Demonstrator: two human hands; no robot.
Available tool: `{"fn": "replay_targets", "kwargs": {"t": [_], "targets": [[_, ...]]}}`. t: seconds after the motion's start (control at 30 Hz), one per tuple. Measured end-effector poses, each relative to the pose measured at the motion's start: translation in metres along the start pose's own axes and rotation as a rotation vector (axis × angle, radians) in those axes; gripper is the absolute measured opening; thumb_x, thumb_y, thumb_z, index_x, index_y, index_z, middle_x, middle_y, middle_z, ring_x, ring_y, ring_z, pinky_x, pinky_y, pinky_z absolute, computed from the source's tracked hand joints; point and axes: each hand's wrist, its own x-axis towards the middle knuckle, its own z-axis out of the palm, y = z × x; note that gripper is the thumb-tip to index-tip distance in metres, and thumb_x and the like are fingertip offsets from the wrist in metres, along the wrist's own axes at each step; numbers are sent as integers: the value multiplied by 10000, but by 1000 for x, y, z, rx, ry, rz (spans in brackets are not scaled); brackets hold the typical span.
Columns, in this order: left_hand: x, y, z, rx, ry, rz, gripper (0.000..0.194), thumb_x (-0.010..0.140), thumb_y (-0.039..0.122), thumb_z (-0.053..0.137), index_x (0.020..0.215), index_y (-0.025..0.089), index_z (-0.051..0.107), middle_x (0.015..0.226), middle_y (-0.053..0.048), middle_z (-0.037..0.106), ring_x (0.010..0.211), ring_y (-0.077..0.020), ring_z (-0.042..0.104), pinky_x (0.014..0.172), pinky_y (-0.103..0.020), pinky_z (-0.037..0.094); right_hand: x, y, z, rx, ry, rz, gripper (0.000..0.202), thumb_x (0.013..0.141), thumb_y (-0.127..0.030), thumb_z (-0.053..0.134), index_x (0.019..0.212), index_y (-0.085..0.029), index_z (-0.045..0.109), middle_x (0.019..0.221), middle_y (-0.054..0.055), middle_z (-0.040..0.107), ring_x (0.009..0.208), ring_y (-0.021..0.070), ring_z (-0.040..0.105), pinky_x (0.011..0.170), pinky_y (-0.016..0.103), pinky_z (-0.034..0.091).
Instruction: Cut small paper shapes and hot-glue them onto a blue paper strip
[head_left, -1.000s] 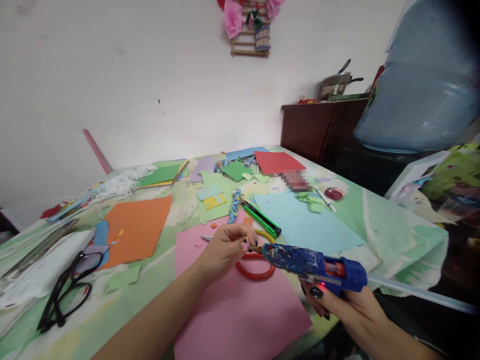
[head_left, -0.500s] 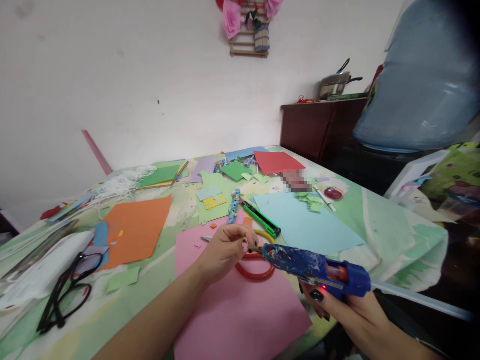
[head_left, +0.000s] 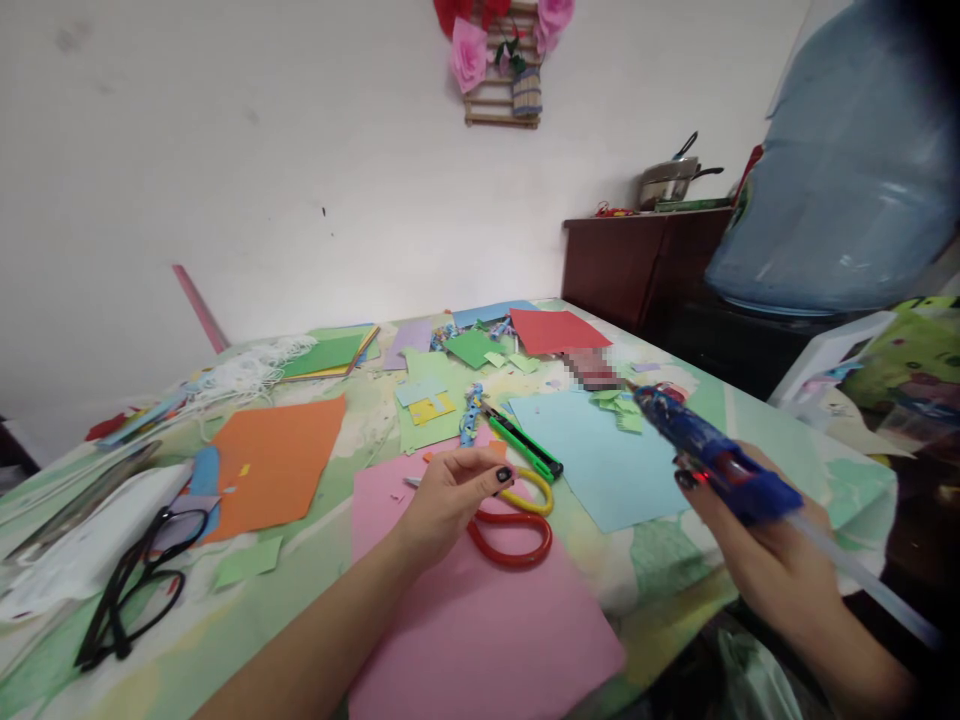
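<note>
My left hand [head_left: 455, 500] is pinched closed above the pink paper [head_left: 487, 630]; whatever its fingertips hold is hidden. Just beside those fingers lie scissors [head_left: 517, 560] with one red and one yellow handle loop, their blades partly covered by the hand. A green utility knife [head_left: 523, 440] rests beyond, near a blue patterned strip [head_left: 471, 415]. My right hand [head_left: 772, 545] grips a blue hot glue gun [head_left: 712, 450], a small red light glowing on it and a pale glue stick out of its rear. The gun's nozzle points away, over the light blue paper [head_left: 600, 455].
Orange paper [head_left: 277, 465], black glasses [head_left: 142, 585] and a white cord bundle [head_left: 251, 370] are on the left. Red paper [head_left: 559, 331] and green scraps [head_left: 619, 408] lie farther back. A large water bottle [head_left: 840, 170] stands at the right, past the table edge.
My right hand has carried the glue gun away from my left fingertips, to the right and farther back. My left hand stays pinched in nearly the same place, and the scissors' handles show more.
</note>
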Motion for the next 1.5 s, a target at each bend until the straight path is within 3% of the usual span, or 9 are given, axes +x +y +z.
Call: {"fn": "replay_targets", "kwargs": {"t": [0.13, 0.27, 0.37, 0.53, 0.6, 0.67, 0.77, 0.93, 1.5], "targets": [[1, 0, 2, 100, 136, 10, 134, 689, 266, 728, 669, 146, 672, 641, 11, 559, 614, -88, 453, 617, -223, 352, 31, 40, -18, -771, 86, 2, 351, 826, -425, 445, 1052, -161, 488, 1011, 164, 560, 791, 304, 568, 578, 365, 390], [2, 0, 3, 182, 211, 20, 147, 682, 271, 721, 656, 141, 659, 637, 10, 565, 619, -97, 476, 598, -224, 355, 46, 88, -34, -927, 63, 47, 350, 799, -435, 487, 995, -145, 499, 902, 187, 564, 815, 359, 576, 598, 401, 406], [3, -3, 2, 247, 225, 30, 162, 688, 284, 707, 653, 137, 650, 640, 3, 566, 628, -105, 479, 598, -230, 354, 46, 99, -33, -984, 16, 28, 363, 791, -345, 499, 1016, -61, 515, 906, 247, 577, 865, 388, 569, 642, 425, 412], [3, -8, 0, 396, 234, 33, 171, 726, 304, 662, 676, 141, 642, 680, -13, 568, 665, -124, 490, 628, -246, 363, 40, 40, -1, -835, 118, -172, 259, 847, -295, 448, 1008, -125, 559, 990, 198, 587, 946, 375, 522, 721, 484, 404], [3, -9, 1, 456, 232, 39, 179, 733, 307, 651, 665, 142, 636, 674, -13, 561, 658, -127, 492, 621, -246, 364, 39, 9, 21, -431, -77, -402, 178, 852, -294, 485, 949, -170, 569, 983, 128, 588, 957, 277, 528, 797, 410, 421], [3, -9, 1, 487, 227, 56, 181, 738, 304, 641, 658, 142, 629, 668, -11, 554, 647, -125, 491, 614, -244, 367, 41, -17, 44, -118, -305, -419, 107, 863, -258, 499, 921, -204, 571, 927, 66, 594, 876, 197, 544, 757, 323, 438], [4, -10, -1, 494, 226, 87, 172, 737, 299, 629, 669, 141, 632, 671, -18, 565, 652, -131, 502, 619, -247, 381, 46, -41, 73, 43, -426, -396, 64, 835, -263, 562, 854, -203, 570, 846, 29, 584, 809, 167, 529, 709, 292, 424], [6, -12, -6, 510, 229, 88, 172, 747, 299, 604, 695, 140, 646, 697, -38, 598, 676, -148, 525, 633, -257, 401, 54, -48, 95, 88, -457, -376, 34, 801, -171, 568, 775, -190, 556, 756, -2, 564, 744, 145, 509, 665, 276, 383], [14, -8, -19, 481, 335, 48, 302, 747, 401, 579, 840, 145, 709, 818, -68, 664, 778, -193, 583, 636, -263, 425, 71, -57, 106, 112, -492, -334, 65, 748, -130, 503, 721, -182, 531, 689, -26, 536, 634, 110, 462, 557, 235, 324]]}}
